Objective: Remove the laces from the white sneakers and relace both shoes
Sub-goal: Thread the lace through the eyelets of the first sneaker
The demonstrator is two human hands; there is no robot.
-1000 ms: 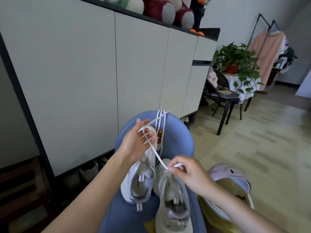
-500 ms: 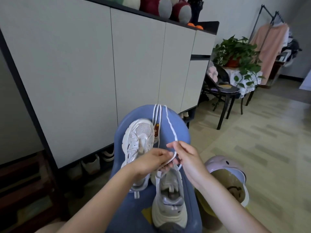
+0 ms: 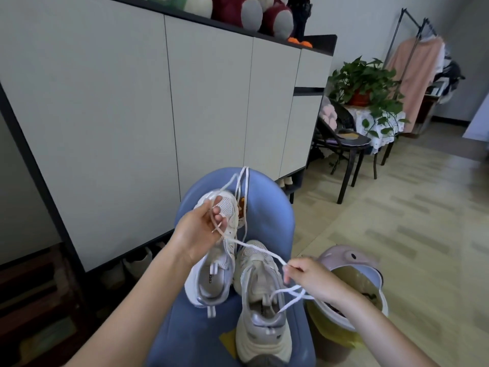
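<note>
Two white sneakers lie side by side on a blue chair (image 3: pixel 267 207), toes pointing away from me. The left sneaker (image 3: pixel 211 271) has no lace in its eyelets. The right sneaker (image 3: pixel 260 300) sits nearer to me. A white lace (image 3: pixel 258 247) runs slack between my hands. My left hand (image 3: pixel 201 234) holds one part of it above the left sneaker's toe. My right hand (image 3: pixel 309 279) pinches the lace at the right, and its loose end hangs into the right sneaker's opening. More lace (image 3: pixel 244 186) trails over the chair's far edge.
A pink bin (image 3: pixel 352 263) lined with a yellow bag stands right of the chair. A tall white cabinet (image 3: pixel 185 102) fills the left and back. A black chair (image 3: pixel 344 144), a potted plant (image 3: pixel 367 83) and a clothes rack (image 3: pixel 415 70) stand at the far right.
My hands were together over the shoes and have moved apart. The left hand rose toward the left sneaker's toe, the right drew the lace toward the bin.
</note>
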